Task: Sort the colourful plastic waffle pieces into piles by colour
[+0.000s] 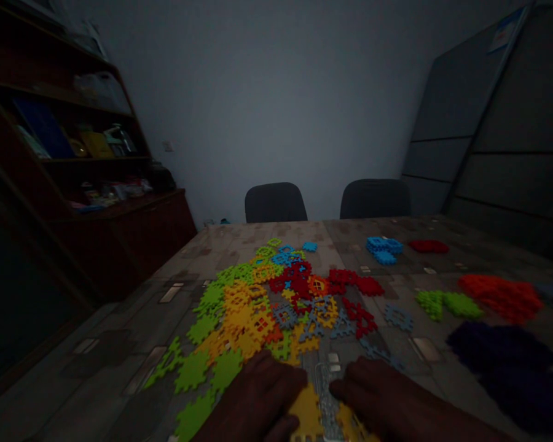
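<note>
Room: A dim room held a dark wooden bookcase (64,153) on the left, a grey wall (267,92) ahead, and tall grey panels (461,123) on the right. A black chair (275,202) and a second black chair (375,199) stood beyond the far edge.

Counter: A mottled, tile-patterned counter (115,362) stretched from the person toward those chairs.

Mixed heap: A loose heap of waffle-shaped plastic pieces (244,319) in yellow, green, red, blue and grey lay at the middle. It seemed unsorted, since the colours overlapped.

Colour groups: To the right, a blue cluster (384,250), a red cluster (428,246), an orange-red pile (502,298), a green pair (447,304) and a dark purple pile (502,362) lay apart. They appeared to be kept separate by colour.

Hands: The left hand (253,399) and right hand (373,393) lay backs up at the near edge, close together. Whether either was gripping could not be told, as the fingers were largely hidden.

Held items: Between the hands lay a clear plastic strip (325,399), its long axis pointing away from the person, with a yellow piece (306,414) just beside it. The hands' placement suggested they were steadying both.
</note>
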Motion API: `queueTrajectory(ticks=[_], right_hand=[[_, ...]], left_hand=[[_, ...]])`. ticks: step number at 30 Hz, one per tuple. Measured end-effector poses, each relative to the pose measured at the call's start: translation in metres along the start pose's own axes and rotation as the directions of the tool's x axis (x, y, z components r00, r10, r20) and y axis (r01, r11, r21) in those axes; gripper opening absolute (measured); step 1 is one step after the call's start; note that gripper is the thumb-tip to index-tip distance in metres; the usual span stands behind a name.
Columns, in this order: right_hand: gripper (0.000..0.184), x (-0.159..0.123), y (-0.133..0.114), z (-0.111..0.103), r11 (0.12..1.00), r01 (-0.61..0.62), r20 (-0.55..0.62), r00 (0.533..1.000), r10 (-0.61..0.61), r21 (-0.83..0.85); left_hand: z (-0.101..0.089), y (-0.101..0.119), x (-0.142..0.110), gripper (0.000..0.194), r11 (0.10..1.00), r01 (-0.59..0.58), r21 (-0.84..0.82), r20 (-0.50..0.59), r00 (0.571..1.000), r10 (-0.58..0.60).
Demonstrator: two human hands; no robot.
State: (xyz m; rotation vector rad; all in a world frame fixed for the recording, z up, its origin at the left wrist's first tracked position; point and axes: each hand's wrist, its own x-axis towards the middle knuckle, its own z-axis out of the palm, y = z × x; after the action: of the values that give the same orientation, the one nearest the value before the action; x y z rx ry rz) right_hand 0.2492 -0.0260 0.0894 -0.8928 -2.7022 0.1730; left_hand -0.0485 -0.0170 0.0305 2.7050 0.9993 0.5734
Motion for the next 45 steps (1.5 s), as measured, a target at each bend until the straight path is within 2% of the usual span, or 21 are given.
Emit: queueTrajectory(ticks=[4, 7, 10, 12, 16, 20, 22, 27, 30, 34, 37, 42, 45], right_hand=[[0.067, 0.009, 0.004, 0.017, 0.987, -0.153, 0.095, 0.984, 0.148, 0.048], [0.078, 0.013, 0.012, 0.024, 0.960, -0.256, 0.171, 0.957, 0.235, 0.111], [0.073, 0.011, 0.022, 0.025, 0.943, -0.287, 0.187, 0.949, 0.255, 0.170], [0.061, 0.008, 0.029, 0.027, 0.939, -0.293, 0.143, 0.952, 0.270, 0.177], [0.045, -0.002, 0.042, 0.040, 0.951, -0.276, 0.009, 0.961, 0.278, 0.141], [0.042, -0.008, 0.049, 0.052, 0.966, -0.229, -0.069, 0.969, 0.239, 0.120], [0.041, -0.009, 0.049, 0.053, 0.968, -0.225, -0.067, 0.970, 0.233, 0.108], [0.041, -0.010, 0.049, 0.056, 0.973, -0.210, -0.088, 0.972, 0.218, 0.093], [0.040, -0.010, 0.049, 0.057, 0.973, -0.204, -0.116, 0.970, 0.215, 0.104], [0.038, -0.003, 0.046, 0.049, 0.974, -0.188, -0.119, 0.972, 0.203, 0.126], [0.034, 0.002, 0.043, 0.042, 0.973, -0.182, -0.110, 0.974, 0.198, 0.138], [0.035, 0.004, 0.040, 0.040, 0.978, -0.173, -0.108, 0.977, 0.186, 0.120], [0.038, 0.003, 0.037, 0.041, 0.975, -0.164, -0.123, 0.975, 0.183, 0.150]], left_hand=[[-0.007, -0.007, -0.006, 0.040, 0.997, 0.075, 0.031, -0.164, 0.984, -0.069], [-0.019, -0.011, -0.005, 0.036, 0.989, 0.145, 0.033, -0.262, 0.956, -0.132], [-0.027, -0.013, -0.001, 0.030, 0.983, 0.186, 0.014, -0.250, 0.952, -0.176], [-0.025, -0.013, 0.001, 0.028, 0.984, 0.175, 0.023, -0.220, 0.961, -0.166], [-0.005, -0.014, -0.001, 0.024, 0.984, 0.138, 0.117, -0.162, 0.980, -0.118], [0.010, -0.019, -0.005, 0.037, 0.968, 0.180, 0.174, -0.167, 0.974, -0.151], [0.009, -0.020, -0.004, 0.038, 0.962, 0.203, 0.182, -0.153, 0.972, -0.176], [-0.002, -0.011, 0.007, 0.018, 0.938, 0.293, 0.185, -0.053, 0.956, -0.288], [-0.003, -0.008, 0.011, 0.016, 0.926, 0.318, 0.205, -0.031, 0.947, -0.319], [0.002, -0.013, 0.009, 0.019, 0.937, 0.274, 0.217, -0.057, 0.962, -0.268], [0.003, -0.018, 0.006, 0.020, 0.959, 0.250, 0.136, -0.125, 0.964, -0.234], [0.001, -0.015, 0.010, 0.021, 0.938, 0.337, -0.076, -0.258, 0.902, -0.345], [0.001, -0.011, 0.011, 0.020, 0.936, 0.308, -0.171, -0.269, 0.899, -0.345]])
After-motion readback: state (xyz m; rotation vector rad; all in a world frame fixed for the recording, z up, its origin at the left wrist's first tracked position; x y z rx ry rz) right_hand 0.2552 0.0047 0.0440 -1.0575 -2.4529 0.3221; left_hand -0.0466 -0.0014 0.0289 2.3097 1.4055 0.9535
